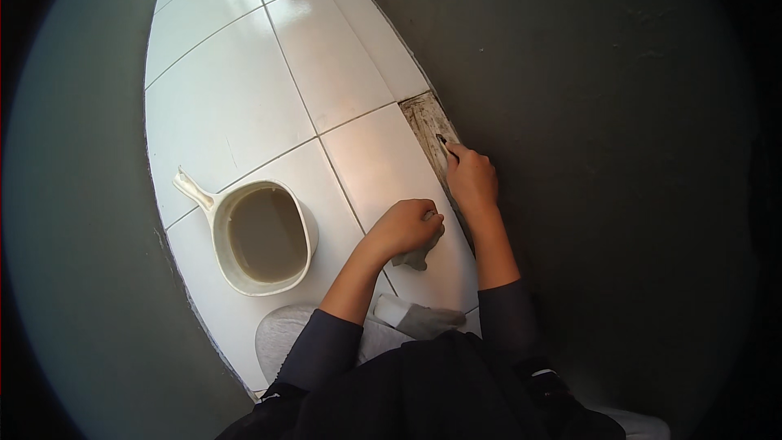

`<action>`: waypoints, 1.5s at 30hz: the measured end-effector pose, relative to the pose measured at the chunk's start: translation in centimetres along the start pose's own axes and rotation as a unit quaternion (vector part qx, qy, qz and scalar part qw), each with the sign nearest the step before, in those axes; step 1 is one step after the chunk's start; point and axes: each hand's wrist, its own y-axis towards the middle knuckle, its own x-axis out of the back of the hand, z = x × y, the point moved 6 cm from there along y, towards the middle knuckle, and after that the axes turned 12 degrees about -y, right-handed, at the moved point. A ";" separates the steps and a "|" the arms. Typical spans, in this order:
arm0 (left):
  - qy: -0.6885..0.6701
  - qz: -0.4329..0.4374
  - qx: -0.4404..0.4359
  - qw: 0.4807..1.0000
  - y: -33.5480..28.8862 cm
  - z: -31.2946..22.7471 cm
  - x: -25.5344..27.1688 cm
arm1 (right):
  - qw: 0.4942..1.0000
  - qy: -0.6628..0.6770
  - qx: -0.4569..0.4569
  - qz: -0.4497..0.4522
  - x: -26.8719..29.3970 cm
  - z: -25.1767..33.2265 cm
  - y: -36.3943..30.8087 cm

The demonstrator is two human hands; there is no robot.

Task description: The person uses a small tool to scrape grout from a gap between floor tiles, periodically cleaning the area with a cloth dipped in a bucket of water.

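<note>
My right hand is closed around a thin tool with a dark tip. The tip is over a narrow bare strip along the right edge of the white tiles, where the surface is rough, brown and streaked. How the rest of the tool is shaped is hidden by my fingers. Nearer to me, my left hand is curled in a fist over the tiles, gripping a crumpled grey cloth that hangs out below the fingers. To the left stands a white dipper with a handle, holding murky grey-brown water.
White glossy tiles with dark joints run away from me in a strip. Dark grey surfaces border it on both sides. My knee in light grey trousers and a grey-white sock are at the near end.
</note>
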 end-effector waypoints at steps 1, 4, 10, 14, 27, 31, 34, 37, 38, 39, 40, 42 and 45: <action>0.001 0.003 -0.005 1.000 0.0 0.0 -0.1 | 1.000 -0.003 -0.005 -0.004 -0.2 -0.3 -0.9; 0.013 0.006 -0.011 1.000 0.1 0.0 -0.5 | 1.000 0.003 -0.025 -0.005 -0.1 -0.6 -0.4; 0.015 0.004 -0.014 1.000 -0.1 -0.4 -0.2 | 1.000 -0.002 -0.024 -0.009 0.1 0.5 2.4; 0.024 -0.002 -0.026 0.999 0.1 -0.4 -0.3 | 0.999 0.026 -0.021 -0.024 -0.2 0.2 2.1; 0.016 0.004 -0.029 0.999 0.0 -0.8 -0.4 | 1.000 0.024 -0.018 -0.004 0.3 1.3 3.3; 0.019 -0.011 -0.027 0.999 -0.2 -0.7 0.1 | 0.999 -0.002 -0.018 0.031 0.8 2.1 2.7; 0.017 -0.014 -0.028 0.999 -0.3 -0.2 0.1 | 0.998 -0.025 -0.021 0.056 0.7 2.5 1.0; 0.019 -0.001 -0.030 0.999 -0.1 -0.4 -0.2 | 0.998 -0.033 -0.025 0.040 0.6 2.5 2.0; 0.023 0.007 -0.025 0.999 -0.1 -0.5 -0.4 | 0.999 -0.035 -0.020 0.027 0.7 2.7 2.9; 0.025 0.005 -0.026 0.999 -0.1 -0.7 -0.3 | 0.999 -0.033 -0.018 0.026 1.0 2.9 3.7; 0.025 0.000 -0.025 0.999 -0.1 -0.8 -0.2 | 0.999 -0.035 -0.023 0.025 1.4 2.9 4.4; 0.022 -0.008 -0.023 0.999 0.0 -0.7 -0.1 | 0.999 -0.037 -0.023 0.027 1.7 3.0 4.6; 0.022 -0.016 -0.028 0.999 0.0 -0.1 0.1 | 0.997 -0.058 -0.002 0.059 0.8 3.0 2.5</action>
